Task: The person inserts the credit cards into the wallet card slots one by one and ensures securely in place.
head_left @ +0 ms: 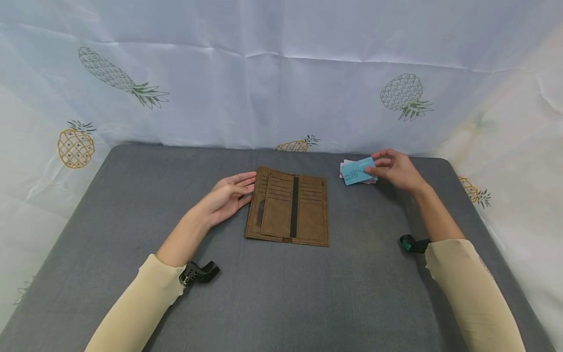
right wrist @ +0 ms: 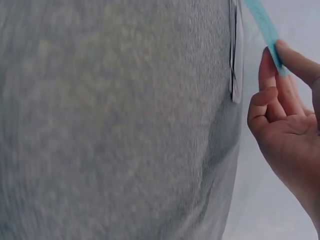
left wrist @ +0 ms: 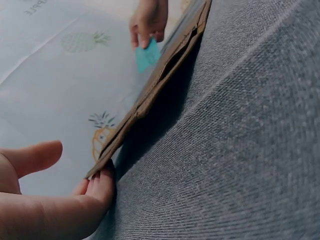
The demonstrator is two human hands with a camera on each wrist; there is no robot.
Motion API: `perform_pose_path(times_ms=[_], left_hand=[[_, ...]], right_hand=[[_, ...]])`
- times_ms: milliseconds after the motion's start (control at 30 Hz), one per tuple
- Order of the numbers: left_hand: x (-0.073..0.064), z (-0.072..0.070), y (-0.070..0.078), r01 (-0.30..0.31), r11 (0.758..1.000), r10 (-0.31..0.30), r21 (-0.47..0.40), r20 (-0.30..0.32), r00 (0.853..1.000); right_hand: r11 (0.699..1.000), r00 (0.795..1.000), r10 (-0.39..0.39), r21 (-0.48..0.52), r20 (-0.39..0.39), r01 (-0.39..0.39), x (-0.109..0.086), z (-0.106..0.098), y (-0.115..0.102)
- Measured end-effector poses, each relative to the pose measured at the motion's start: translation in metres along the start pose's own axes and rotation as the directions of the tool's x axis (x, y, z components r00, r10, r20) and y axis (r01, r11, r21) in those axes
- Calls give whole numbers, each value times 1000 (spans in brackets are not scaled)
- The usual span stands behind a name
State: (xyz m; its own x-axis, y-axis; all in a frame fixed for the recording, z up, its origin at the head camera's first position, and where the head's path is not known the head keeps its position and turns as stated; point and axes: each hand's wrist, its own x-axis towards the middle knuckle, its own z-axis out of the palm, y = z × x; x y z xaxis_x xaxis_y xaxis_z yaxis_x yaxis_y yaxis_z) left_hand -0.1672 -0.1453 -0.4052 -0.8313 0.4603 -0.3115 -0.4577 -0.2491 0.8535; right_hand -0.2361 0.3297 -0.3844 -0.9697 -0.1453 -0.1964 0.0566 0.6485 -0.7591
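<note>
A brown wallet [head_left: 278, 210] lies unfolded on the grey table, with rows of card slots and a dark strip down its middle. At its left edge is my left hand [head_left: 228, 198]. In the left wrist view the fingertips [left wrist: 102, 186] sit under the edge of the slightly lifted wallet, while the thumb stands apart from it. To the wallet's right, my right hand [head_left: 396, 170] pinches a light blue card [head_left: 357, 170] between thumb and fingers. The right wrist view shows that card [right wrist: 265, 30] raised above a pale stack [right wrist: 237, 60] on the table.
More pale pink-white cards or papers [head_left: 369, 181] lie under the blue card, mostly hidden by it. A white cloth [head_left: 246, 98] printed with pineapples hangs behind the grey table [head_left: 281, 298] and along its sides. Each wrist wears a black band [head_left: 200, 273].
</note>
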Motion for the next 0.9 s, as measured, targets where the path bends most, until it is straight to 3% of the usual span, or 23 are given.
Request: perform_pose_path(times_ms=[200,400,900], left_hand=[[-1,2,1,2,1000,-2,-11,-18,1000],[0,4,0,2,1000,-2,6,-43,999],[5,4,-6,-4,998,9,55,-92,996]], right_hand=[[992,997,-66,110,-26,68,-2,7,-7],[965,991,-114,230,-74,128,-4,18,-18],[838,976,-143,505,-162,206,3,50,-45]])
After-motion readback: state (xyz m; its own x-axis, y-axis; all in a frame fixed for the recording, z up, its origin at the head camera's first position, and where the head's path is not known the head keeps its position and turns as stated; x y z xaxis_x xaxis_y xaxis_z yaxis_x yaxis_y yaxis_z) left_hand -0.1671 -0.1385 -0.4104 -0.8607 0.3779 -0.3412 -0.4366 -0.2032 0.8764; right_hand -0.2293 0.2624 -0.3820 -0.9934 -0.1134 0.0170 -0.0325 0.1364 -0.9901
